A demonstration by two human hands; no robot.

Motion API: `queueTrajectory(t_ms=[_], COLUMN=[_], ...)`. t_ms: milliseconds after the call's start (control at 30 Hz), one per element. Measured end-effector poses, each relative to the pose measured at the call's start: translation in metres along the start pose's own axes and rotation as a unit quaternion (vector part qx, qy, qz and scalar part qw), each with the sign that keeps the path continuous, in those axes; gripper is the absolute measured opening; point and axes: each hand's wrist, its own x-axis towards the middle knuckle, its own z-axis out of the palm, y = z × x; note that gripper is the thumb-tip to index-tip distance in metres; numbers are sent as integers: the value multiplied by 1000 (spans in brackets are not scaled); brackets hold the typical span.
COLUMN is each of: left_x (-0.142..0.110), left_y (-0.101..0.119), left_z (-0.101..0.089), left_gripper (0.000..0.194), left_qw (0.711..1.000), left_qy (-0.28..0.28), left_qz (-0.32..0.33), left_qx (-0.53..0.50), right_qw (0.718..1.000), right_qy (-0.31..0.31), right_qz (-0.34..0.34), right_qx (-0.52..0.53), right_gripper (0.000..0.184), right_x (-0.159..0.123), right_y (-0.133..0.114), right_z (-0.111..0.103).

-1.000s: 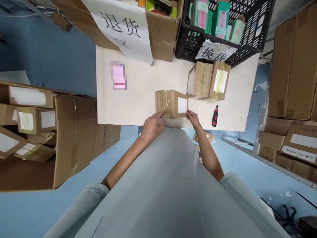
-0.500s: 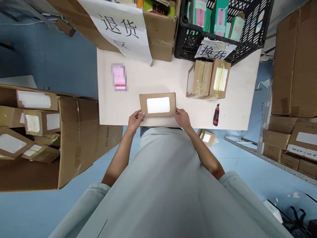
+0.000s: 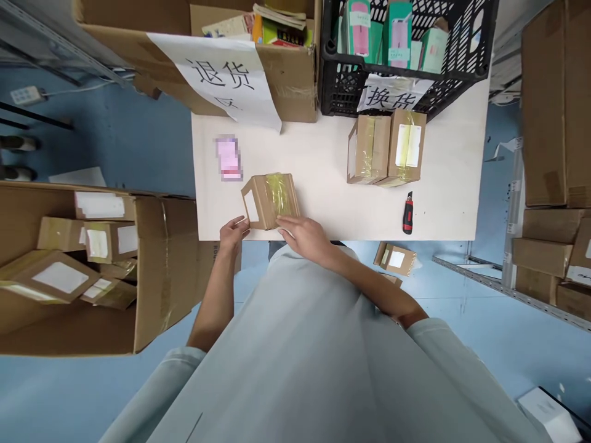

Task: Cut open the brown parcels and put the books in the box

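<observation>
A small cardboard box (image 3: 264,200), with yellow-tinted tape over its top and a white label on its left side, is on the white table near its front edge. It sits turned at an angle. At its lower left corner my left hand (image 3: 234,232) is closed, fingertips and thumb against the cardboard. My right hand (image 3: 305,237) grips the near right edge, its fingers fairly straight across the tape end and the thumb lower down. The box's underside is hidden. Left of and behind the box lies a pink, pixelated item (image 3: 229,159).
Two taped cardboard boxes (image 3: 386,147) stand side by side at right, behind a red-and-black utility knife (image 3: 407,213). A big labelled carton (image 3: 295,83) and a black crate (image 3: 339,86) line the back. A large carton of parcels (image 3: 170,258) stands at left.
The box has been turned so its taped top faces up and its label faces left. Both hands have shifted left with it, and the right hand now reaches across my front.
</observation>
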Motion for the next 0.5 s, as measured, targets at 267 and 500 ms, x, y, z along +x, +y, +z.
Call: queueTrajectory(t_ms=[267,500], left_x=[-12,-29], left_y=[-2,6], left_z=[9,61], left_gripper=[50,53], left_qw=[999,988], left_qy=[-21,-97], left_qz=[25,82], left_qx=[38,88], right_qw=[990,938], right_qy=[80,147], right_qz=[70,232], right_qx=[92,212], right_gripper=[36,26], right_x=[-13,-26], right_y=[64,164], right_z=[-3,-14])
